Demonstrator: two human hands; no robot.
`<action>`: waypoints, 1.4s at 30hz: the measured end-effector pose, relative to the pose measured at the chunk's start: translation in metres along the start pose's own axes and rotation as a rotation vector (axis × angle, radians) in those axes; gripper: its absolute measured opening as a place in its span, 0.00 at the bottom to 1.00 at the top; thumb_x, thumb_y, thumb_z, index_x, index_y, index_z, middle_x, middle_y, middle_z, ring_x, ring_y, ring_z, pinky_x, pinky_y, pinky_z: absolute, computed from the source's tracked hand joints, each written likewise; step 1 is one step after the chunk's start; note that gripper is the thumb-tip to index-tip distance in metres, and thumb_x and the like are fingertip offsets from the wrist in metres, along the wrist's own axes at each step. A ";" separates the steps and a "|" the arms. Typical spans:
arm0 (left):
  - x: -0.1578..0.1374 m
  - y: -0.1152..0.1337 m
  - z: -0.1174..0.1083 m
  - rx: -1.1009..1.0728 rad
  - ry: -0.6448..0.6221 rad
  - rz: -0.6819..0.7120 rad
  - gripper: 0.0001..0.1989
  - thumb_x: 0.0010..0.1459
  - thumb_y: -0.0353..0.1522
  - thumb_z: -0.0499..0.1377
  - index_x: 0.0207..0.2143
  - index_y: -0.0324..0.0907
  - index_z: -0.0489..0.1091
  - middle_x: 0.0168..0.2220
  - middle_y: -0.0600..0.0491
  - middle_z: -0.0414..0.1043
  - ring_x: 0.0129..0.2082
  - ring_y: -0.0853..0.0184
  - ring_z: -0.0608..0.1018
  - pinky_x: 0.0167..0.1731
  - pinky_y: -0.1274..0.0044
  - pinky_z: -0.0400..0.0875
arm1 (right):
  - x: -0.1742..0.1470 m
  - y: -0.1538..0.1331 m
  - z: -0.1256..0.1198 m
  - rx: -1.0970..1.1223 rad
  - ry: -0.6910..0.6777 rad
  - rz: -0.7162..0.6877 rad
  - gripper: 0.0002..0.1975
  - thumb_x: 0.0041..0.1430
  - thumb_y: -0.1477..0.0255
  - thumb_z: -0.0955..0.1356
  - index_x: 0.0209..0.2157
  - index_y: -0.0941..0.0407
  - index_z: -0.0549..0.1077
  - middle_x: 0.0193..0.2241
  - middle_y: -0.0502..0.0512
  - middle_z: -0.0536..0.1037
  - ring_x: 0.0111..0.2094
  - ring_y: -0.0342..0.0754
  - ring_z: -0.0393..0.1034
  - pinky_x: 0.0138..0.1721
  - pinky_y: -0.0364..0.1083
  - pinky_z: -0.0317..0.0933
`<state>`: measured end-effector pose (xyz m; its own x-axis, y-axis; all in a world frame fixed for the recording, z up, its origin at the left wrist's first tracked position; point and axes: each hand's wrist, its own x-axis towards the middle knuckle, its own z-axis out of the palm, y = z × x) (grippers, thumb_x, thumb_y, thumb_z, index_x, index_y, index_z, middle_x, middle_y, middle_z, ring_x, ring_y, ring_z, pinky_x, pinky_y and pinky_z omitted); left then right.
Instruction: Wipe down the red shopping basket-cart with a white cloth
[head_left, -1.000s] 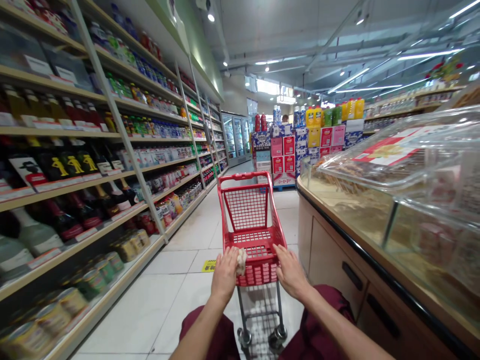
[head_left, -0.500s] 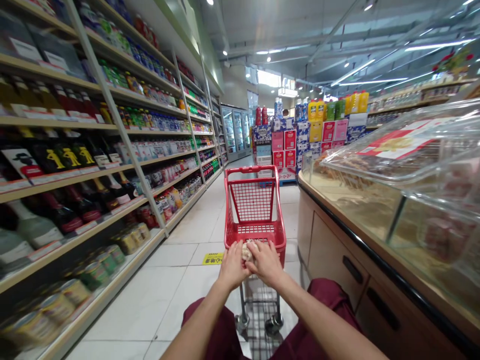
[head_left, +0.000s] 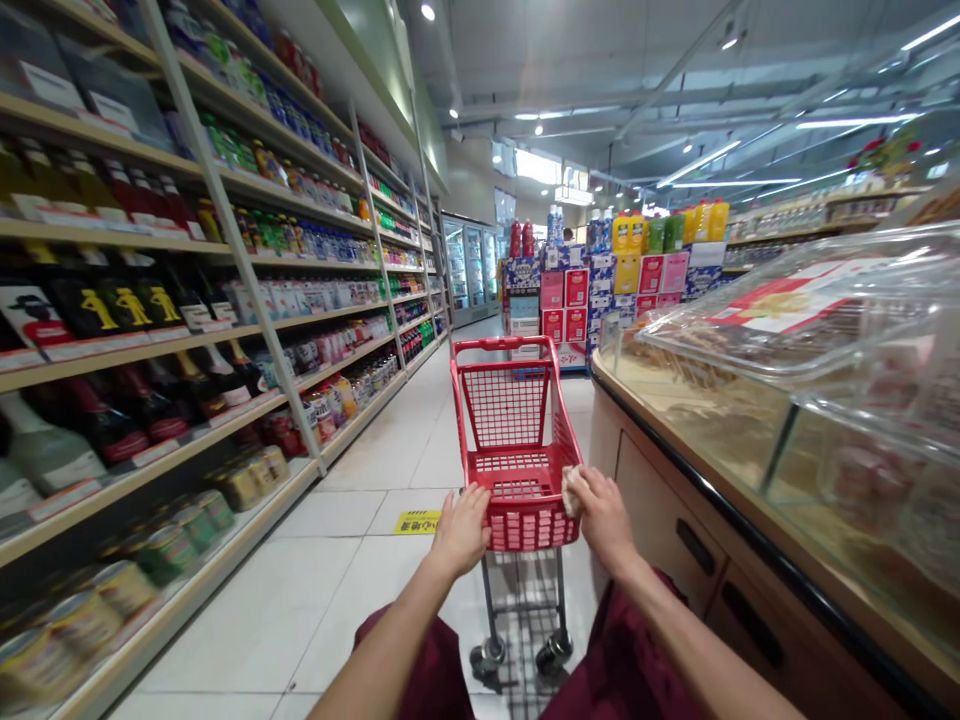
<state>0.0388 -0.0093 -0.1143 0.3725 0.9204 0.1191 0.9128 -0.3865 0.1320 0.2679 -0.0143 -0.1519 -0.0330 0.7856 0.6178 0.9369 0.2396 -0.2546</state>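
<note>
A small red plastic shopping cart (head_left: 517, 520) on grey legs with black casters stands right in front of me. My left hand (head_left: 463, 527) grips its near left corner, the fingers bent over the rim. At the near right corner, my right hand (head_left: 600, 510) is closed on a crumpled whitish cloth (head_left: 574, 490) and presses it against the rim. The cloth is partly hidden by the fingers. Nothing is visible in the red mesh basket.
Shelves (head_left: 247, 410) of bottles, cans and packets line the left side. On the right stands a wooden counter (head_left: 645, 500) with glass and clear plastic covers. Stacked drink boxes (head_left: 566, 300) stand ahead. A yellow sticker (head_left: 417, 522) marks the tiled floor.
My hands were together on the cloth at the middle of the near rim. They have parted: the left onto the left corner, the right with the cloth onto the right corner.
</note>
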 end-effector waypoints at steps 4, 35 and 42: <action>0.001 0.014 0.004 -0.016 0.002 0.013 0.27 0.49 0.30 0.46 0.55 0.39 0.54 0.57 0.49 0.54 0.59 0.64 0.53 0.57 0.62 0.43 | -0.009 -0.029 0.024 0.007 -0.076 -0.022 0.24 0.49 0.85 0.58 0.49 0.60 0.66 0.54 0.63 0.61 0.57 0.52 0.49 0.54 0.54 0.46; 0.000 0.027 0.016 -0.012 -0.013 0.040 0.32 0.46 0.26 0.45 0.57 0.40 0.49 0.59 0.52 0.49 0.60 0.66 0.49 0.57 0.64 0.43 | -0.011 -0.004 0.011 -0.053 -0.073 -0.148 0.24 0.53 0.78 0.60 0.53 0.52 0.60 0.56 0.59 0.56 0.57 0.54 0.48 0.53 0.57 0.45; 0.000 0.028 0.014 -0.024 -0.013 0.045 0.32 0.45 0.26 0.46 0.56 0.39 0.50 0.59 0.52 0.50 0.60 0.65 0.49 0.57 0.63 0.43 | 0.008 -0.010 0.003 -0.019 -0.070 -0.005 0.23 0.55 0.69 0.60 0.54 0.57 0.59 0.54 0.64 0.58 0.53 0.56 0.54 0.50 0.55 0.52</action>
<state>0.0670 -0.0199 -0.1248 0.4151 0.9028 0.1124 0.8910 -0.4284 0.1505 0.2576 -0.0084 -0.1465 -0.0608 0.8224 0.5656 0.9431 0.2330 -0.2373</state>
